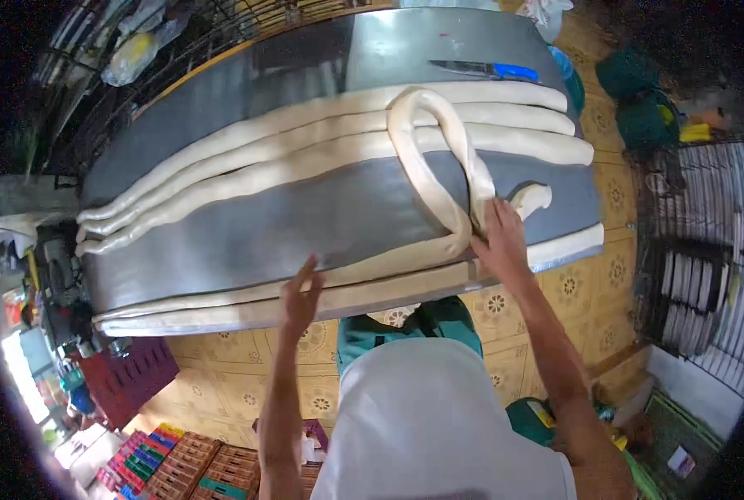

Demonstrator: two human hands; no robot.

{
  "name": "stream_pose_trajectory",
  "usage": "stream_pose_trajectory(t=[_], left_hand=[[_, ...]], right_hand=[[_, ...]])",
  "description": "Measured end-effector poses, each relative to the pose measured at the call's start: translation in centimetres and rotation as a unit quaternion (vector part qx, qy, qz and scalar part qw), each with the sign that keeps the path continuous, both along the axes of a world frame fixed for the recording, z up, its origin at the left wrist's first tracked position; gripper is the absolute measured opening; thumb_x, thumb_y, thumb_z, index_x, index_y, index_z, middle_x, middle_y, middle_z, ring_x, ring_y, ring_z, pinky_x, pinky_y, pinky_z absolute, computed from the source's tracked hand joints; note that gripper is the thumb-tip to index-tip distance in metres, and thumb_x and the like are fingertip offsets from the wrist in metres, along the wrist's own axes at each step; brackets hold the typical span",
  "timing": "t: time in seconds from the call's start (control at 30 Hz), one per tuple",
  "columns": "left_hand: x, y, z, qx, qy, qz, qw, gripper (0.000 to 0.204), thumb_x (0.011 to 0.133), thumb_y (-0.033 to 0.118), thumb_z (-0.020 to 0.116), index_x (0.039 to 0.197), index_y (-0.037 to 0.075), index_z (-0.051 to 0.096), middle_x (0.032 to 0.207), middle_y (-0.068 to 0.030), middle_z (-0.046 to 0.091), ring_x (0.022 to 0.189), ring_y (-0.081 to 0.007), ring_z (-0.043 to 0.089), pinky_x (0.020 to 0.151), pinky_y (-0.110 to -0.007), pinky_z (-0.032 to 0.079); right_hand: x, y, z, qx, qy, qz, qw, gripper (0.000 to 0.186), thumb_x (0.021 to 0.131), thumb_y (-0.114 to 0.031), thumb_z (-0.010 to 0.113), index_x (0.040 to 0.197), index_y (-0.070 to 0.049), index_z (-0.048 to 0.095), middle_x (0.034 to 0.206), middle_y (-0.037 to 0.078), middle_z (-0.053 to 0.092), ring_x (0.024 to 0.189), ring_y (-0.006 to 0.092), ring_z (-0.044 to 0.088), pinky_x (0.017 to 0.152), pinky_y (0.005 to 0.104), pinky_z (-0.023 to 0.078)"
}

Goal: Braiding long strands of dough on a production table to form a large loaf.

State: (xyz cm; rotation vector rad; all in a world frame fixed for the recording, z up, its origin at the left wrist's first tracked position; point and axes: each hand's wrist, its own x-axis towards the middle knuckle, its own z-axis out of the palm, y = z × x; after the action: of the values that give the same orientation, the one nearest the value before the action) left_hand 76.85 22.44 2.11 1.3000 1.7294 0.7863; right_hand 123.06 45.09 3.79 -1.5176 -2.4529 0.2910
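Long pale dough ropes lie across a dark metal table. Three far dough ropes [305,125] run side by side, and two near dough ropes [364,292] follow the front edge. On the right, one near rope rises into a looped dough rope [418,167], whose bend rests over the far ropes. My right hand [503,242] has its fingers round the loop's lower end. A short curled dough end [532,200] lies just beyond that hand. Over the near ropes, my left hand [301,293] is open with fingers apart, holding nothing; whether it touches them I cannot tell.
A knife [489,70] with a blue handle lies at the table's far right. Stacked plastic crates [180,462] stand at the lower left, and a wire rack [697,258] is on the right. Bags [639,100] sit beyond the table's right end, above the tiled floor [322,383].
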Motion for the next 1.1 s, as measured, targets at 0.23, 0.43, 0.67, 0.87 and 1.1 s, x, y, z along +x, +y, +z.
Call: stream_pose_trajectory(t=[0.23,0.43,0.67,0.87,1.1], left_hand=[[20.8,27.0,-4.2,0.011,-0.228,0.233,0.945,0.1,0.102,0.013,0.074,0.174,0.01,0.005,0.149,-0.0246,0.06,0.126,-0.0287,0.066,0.105,-0.041,0.056],[22.6,30.7,-3.0,-0.086,0.054,0.21,0.973,0.108,0.094,0.011,0.075,0.175,0.012,0.003,0.142,-0.0232,0.062,0.122,-0.0345,0.068,0.095,-0.042,0.06],[35.9,26.5,0.4,-0.057,-0.196,-0.116,0.972,0.085,0.096,0.012,0.072,0.17,0.009,0.032,0.13,-0.0197,0.073,0.105,-0.0253,0.071,0.087,-0.044,0.059],[39.0,22.4,0.9,0.1,0.194,-0.239,0.946,0.07,0.097,0.037,0.069,0.158,0.005,0.053,0.158,-0.0198,0.057,0.146,-0.0424,0.052,0.124,-0.061,0.035],[18.2,7.2,1.5,0.067,0.305,0.002,0.95,0.068,0.082,0.028,0.088,0.143,0.007,0.066,0.139,-0.0146,0.068,0.131,-0.0388,0.061,0.116,-0.052,0.043]], right_hand=[[3.8,2.5,-2.2,-0.03,-0.009,0.109,0.994,0.078,0.075,-0.018,0.082,0.147,-0.004,0.056,0.123,0.018,0.066,0.117,0.0375,0.063,0.103,0.0555,0.045],[11.5,10.4,2.2,-0.331,0.506,-0.175,0.777,0.055,0.088,-0.014,0.077,0.141,-0.007,0.063,0.13,0.011,0.07,0.122,0.0221,0.066,0.106,0.0397,0.056],[6.8,24.4,20.4,-0.131,0.6,0.038,0.789,0.044,0.101,-0.005,0.064,0.145,-0.007,0.059,0.132,0.015,0.071,0.123,0.0284,0.071,0.105,0.0442,0.059],[-11.4,16.4,11.9,0.178,-0.039,0.263,0.948,0.068,0.093,-0.025,0.074,0.156,-0.008,0.055,0.146,0.023,0.058,0.14,0.0424,0.053,0.118,0.0602,0.043],[6.2,3.7,1.4,-0.086,0.031,0.226,0.97,0.077,0.086,-0.027,0.086,0.153,-0.005,0.055,0.157,0.023,0.051,0.144,0.0466,0.048,0.123,0.0601,0.036]])
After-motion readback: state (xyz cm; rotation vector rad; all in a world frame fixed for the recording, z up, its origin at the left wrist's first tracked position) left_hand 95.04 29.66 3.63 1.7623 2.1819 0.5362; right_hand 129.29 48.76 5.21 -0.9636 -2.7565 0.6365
